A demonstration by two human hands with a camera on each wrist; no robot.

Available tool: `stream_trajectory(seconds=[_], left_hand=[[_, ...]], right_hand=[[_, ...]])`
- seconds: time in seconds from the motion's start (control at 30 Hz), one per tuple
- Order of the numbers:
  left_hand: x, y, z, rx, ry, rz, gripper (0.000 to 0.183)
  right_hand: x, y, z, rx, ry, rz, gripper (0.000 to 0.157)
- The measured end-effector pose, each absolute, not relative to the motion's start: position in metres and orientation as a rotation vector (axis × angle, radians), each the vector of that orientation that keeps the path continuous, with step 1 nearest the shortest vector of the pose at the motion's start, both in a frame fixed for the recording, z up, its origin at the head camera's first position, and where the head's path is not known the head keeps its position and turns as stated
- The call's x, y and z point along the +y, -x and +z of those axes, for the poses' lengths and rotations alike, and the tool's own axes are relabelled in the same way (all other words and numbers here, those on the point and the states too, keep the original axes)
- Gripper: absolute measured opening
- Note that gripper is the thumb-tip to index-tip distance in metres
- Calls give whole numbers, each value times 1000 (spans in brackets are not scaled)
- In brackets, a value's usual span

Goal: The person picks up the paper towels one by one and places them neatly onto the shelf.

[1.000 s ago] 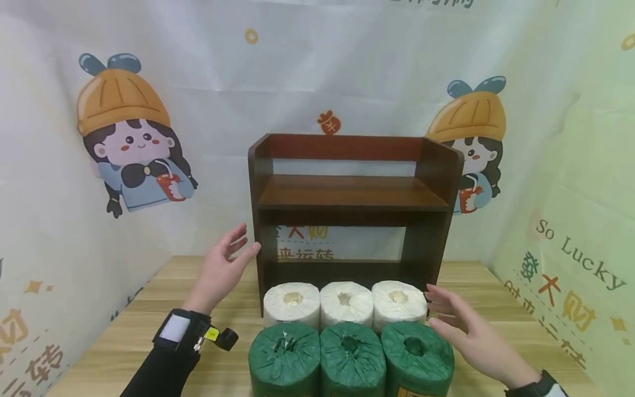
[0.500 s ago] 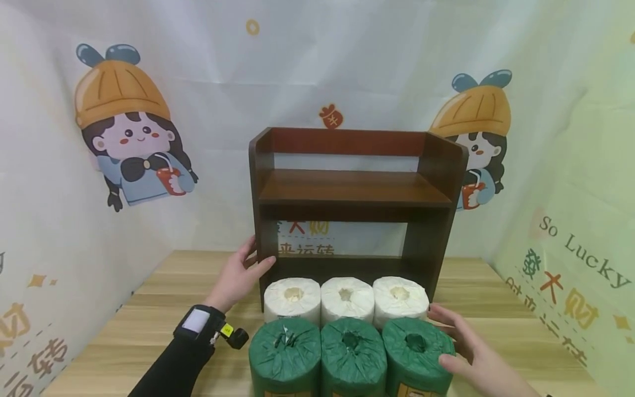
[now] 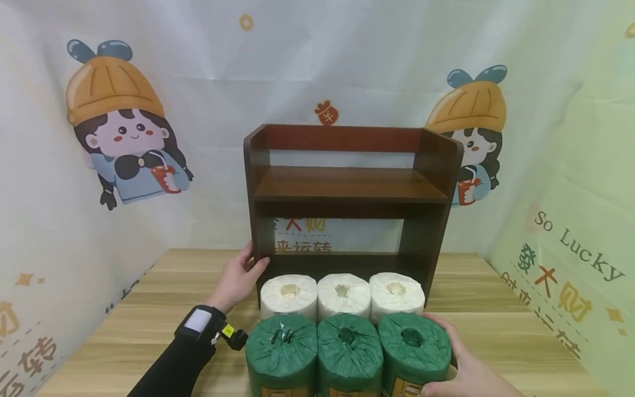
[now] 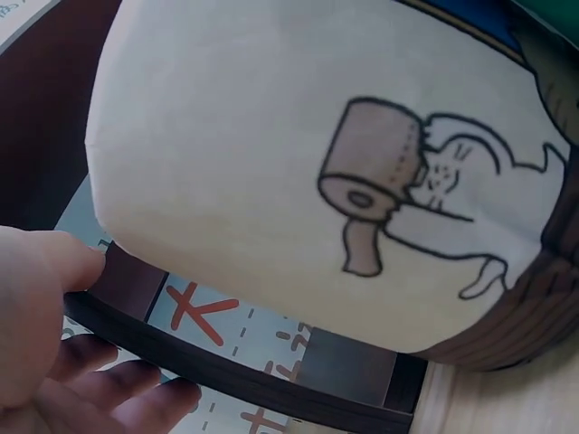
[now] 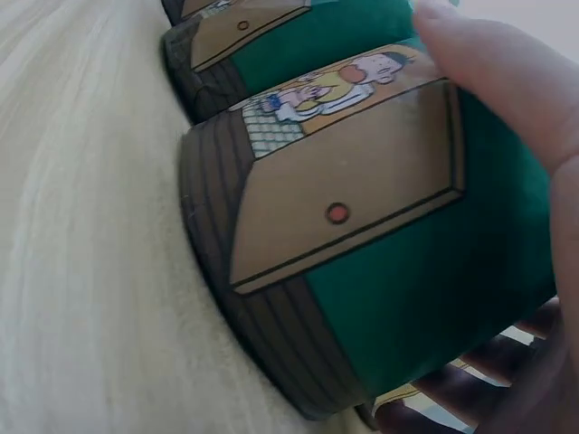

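My left hand (image 3: 236,282) holds the left side panel of a dark brown two-tier wooden shelf (image 3: 349,183), thumb on the inner face and fingers on the outer. My right hand (image 3: 463,366) grips the right-hand green-wrapped toilet roll (image 3: 415,353), thumb at its front and fingers round its far side. Its printed label faces the right wrist camera. Beside it stand a middle green roll (image 3: 349,353) and a left green roll (image 3: 281,350). Behind them, three white-wrapped toilet rolls (image 3: 343,292) stand in a row before the shelf's lower tier. One white roll (image 4: 244,163) fills much of the left wrist view.
The wood-grain table (image 3: 163,314) extends on both sides of the shelf. A printed cloth (image 3: 208,110) with cartoon figures and lettering hangs behind and along the sides. A small camera (image 3: 235,337) sticks out from the left wrist strap.
My left hand has come down and in onto the shelf's side panel. The right hand has moved down and left and taken hold of the right green roll. The rolls and shelf have stayed put.
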State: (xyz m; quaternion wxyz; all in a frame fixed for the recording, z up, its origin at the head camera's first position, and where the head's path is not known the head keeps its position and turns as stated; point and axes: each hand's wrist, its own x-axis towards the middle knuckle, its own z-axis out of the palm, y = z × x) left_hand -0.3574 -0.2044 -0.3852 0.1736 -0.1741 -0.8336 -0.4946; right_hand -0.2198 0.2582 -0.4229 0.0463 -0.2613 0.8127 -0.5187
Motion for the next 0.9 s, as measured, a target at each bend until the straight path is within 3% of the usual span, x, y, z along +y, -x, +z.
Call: stream_trajectory(seconds=[0.3,0.9], left_hand=[[-205,359,-389,-2371,511,-1378,59],[-205,356,-388,-2386,493,-1351,57]], right_hand=[[253,218,-432,2449,803,-1629,108],[245,210,-422,2591,616,-1587,93]])
